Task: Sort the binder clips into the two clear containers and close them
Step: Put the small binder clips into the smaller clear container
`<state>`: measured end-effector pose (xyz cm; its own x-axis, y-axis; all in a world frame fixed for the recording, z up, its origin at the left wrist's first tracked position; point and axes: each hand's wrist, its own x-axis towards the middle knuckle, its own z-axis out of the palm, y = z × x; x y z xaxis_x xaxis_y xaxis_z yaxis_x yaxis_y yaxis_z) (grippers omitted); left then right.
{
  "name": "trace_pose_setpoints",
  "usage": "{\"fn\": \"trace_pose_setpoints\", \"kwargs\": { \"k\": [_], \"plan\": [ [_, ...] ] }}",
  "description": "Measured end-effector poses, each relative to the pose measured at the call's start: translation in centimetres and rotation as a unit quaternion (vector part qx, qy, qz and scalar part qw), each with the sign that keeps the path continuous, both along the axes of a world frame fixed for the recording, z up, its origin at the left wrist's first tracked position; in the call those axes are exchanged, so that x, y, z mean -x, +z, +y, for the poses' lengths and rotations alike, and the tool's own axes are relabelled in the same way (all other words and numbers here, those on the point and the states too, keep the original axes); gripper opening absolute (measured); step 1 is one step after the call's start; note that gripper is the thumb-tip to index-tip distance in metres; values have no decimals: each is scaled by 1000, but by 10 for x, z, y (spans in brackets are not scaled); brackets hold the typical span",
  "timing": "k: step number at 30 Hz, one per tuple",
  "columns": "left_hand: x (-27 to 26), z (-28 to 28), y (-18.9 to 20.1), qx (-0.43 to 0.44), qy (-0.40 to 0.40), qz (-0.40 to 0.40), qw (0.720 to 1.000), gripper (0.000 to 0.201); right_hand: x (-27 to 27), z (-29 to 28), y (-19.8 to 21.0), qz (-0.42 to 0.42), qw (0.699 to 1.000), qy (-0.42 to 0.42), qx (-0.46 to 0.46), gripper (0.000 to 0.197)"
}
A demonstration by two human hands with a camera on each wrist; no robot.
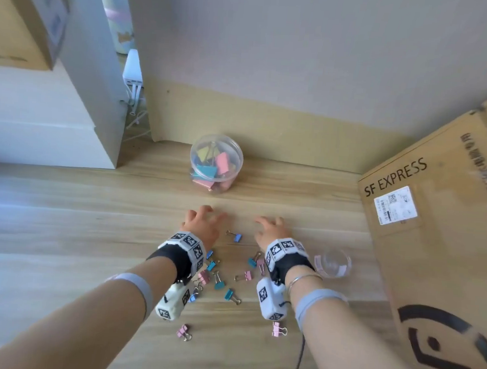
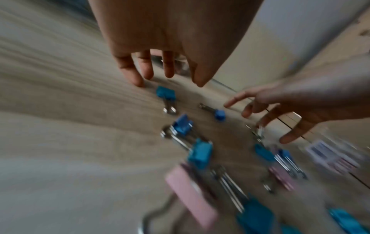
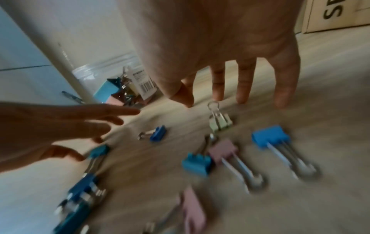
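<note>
Several small binder clips, blue and pink, lie scattered on the wooden surface beneath my wrists, among them a blue clip (image 1: 237,237) between my hands and a pink clip (image 1: 277,329) near my right forearm. My left hand (image 1: 208,215) hovers over them with its fingers spread and holds nothing. My right hand (image 1: 268,222) does the same. A pale clip (image 3: 220,121) lies just under the right fingertips (image 3: 242,98). A clear tub (image 1: 216,162) with larger clips stands further back by the wall. A small empty clear container (image 1: 333,262) sits right of my right wrist.
A large SF Express cardboard box (image 1: 435,226) fills the right side. White furniture (image 1: 54,113) and a power strip (image 1: 133,73) with cables stand at the left. A black cable (image 1: 299,361) runs below my right arm. Both wrist views are motion-blurred.
</note>
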<state>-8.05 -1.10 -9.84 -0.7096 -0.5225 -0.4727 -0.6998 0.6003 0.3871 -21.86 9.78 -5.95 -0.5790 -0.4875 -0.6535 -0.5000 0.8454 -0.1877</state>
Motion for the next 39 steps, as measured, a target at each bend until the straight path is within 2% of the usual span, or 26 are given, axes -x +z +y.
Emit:
{"fn": "trace_pose_setpoints", "kwargs": {
  "k": [3, 5, 9, 13, 15, 17, 19, 21, 24, 27, 29, 33, 39],
  "plan": [
    [-6, 30, 11, -16, -14, -39, 999, 54, -31, 20, -3, 13, 1000, -7, 11, 44],
    [-11, 46, 16, -18, -24, -47, 998, 50, -49, 31, -3, 13, 1000, -6, 17, 43],
    [-31, 74, 11, -18, -31, -25, 999, 41, -78, 48, -7, 2, 998, -8, 60, 37],
    [-48, 88, 13, -35, -30, 1, 999, 36, -89, 61, -3, -46, 995, -18, 83, 30],
    [-52, 86, 14, -51, -39, -1, 998, 34, -79, 67, 3, -13, 994, -32, 100, 29],
    [-55, 81, 15, -49, -56, -2, 997, 34, -57, 75, 13, 70, 988, -54, 128, 30],
    [-58, 73, 15, -51, -39, 9, 998, 37, -28, 86, 22, 156, 979, -83, 100, 39],
    [-61, 65, 16, -60, 6, 25, 998, 38, 0, 100, 29, 200, 973, -102, 45, 55],
    [-66, 55, 15, -58, 48, 42, 996, 40, 30, 120, 24, 164, 980, -113, -23, 74],
    [-70, 44, 10, -55, 71, 54, 995, 40, 43, 128, 21, 125, 986, -94, -53, 71],
    [-71, 38, 8, -60, 82, 54, 993, 39, 38, 117, 24, 124, 989, -73, -20, 65],
    [-71, 30, 7, -67, 85, 49, 993, 45, -4, 60, 29, 100, 989, 11, 106, 58],
    [-65, 24, 9, -76, 97, 75, 990, 79, -69, -12, 27, 41, 975, 136, 172, 58]
  ]
}}
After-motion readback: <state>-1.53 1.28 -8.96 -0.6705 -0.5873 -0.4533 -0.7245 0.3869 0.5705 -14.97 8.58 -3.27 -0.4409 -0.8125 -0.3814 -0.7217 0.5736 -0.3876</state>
